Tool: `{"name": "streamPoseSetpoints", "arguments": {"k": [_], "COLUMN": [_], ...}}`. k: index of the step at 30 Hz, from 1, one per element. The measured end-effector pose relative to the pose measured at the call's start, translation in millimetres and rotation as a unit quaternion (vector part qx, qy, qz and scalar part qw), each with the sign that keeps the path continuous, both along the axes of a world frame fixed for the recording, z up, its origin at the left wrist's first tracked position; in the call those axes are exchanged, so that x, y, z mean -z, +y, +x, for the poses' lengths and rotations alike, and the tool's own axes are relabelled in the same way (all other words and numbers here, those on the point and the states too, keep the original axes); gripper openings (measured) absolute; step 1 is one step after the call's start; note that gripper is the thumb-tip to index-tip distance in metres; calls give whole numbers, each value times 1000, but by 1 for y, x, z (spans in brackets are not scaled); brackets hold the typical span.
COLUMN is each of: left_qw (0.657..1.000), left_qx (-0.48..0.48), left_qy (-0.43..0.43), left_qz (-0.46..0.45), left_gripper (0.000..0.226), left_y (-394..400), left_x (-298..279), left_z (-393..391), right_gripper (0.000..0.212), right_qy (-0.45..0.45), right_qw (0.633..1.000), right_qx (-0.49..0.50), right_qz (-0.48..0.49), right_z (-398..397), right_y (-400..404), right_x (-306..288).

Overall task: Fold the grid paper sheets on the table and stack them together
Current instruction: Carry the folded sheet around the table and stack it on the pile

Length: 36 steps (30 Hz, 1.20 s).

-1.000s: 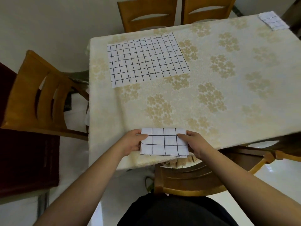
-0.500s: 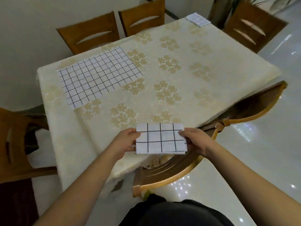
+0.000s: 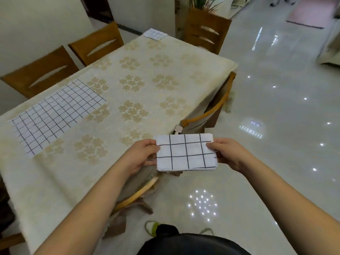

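Hands pinch a folded grid sheet (image 3: 185, 152) by its short ends, left hand (image 3: 140, 156) and right hand (image 3: 227, 153), off the desk's (image 3: 128, 70) near edge. Likely destination: the small folded stack (image 3: 155, 34) at the far corner. Keep layers squared. One unfolded grid sheet (image 3: 55, 115) lies near the left edge.

The folded grid sheet (image 3: 185, 152) looks like thin matt white paper with dark ruled lines, its layered edges showing along the bottom. The unfolded sheet (image 3: 55, 115) has the same flat, dull finish. The desk (image 3: 138, 92) wears a cream cloth with a woven, faintly sheeny floral pattern. The chairs (image 3: 95, 46) are smooth varnished wood. The floor (image 3: 276, 107) is glossy tile, mirroring the lights.
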<state>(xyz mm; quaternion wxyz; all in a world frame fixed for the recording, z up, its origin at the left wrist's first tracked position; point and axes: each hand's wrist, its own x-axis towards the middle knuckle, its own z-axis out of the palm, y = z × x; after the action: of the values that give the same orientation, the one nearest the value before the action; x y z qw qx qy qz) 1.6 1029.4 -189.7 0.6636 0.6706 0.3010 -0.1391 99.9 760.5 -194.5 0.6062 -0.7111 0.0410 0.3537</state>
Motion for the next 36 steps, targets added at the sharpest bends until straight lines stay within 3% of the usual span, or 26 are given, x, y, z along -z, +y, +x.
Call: {"name": "streamPoseSetpoints", "arguments": {"k": [13, 20, 36], "left_qw": [986, 980, 964], "left_qx": [162, 195, 266], "left_qy": [32, 37, 4], "left_qz": [-37, -32, -11], "left_gripper": [19, 17, 18], "left_y": [-161, -194, -223], "left_x": [-4, 3, 5], "left_z": [81, 140, 330], "right_gripper": [13, 13, 19], "right_qy": [-5, 8, 19], "right_qw": [988, 980, 967], "right_qx": [153, 200, 256], "right_qz": [-5, 0, 6], "right_z": [3, 32, 189], "right_y": [-177, -205, -227], "right_x": [4, 13, 7]}}
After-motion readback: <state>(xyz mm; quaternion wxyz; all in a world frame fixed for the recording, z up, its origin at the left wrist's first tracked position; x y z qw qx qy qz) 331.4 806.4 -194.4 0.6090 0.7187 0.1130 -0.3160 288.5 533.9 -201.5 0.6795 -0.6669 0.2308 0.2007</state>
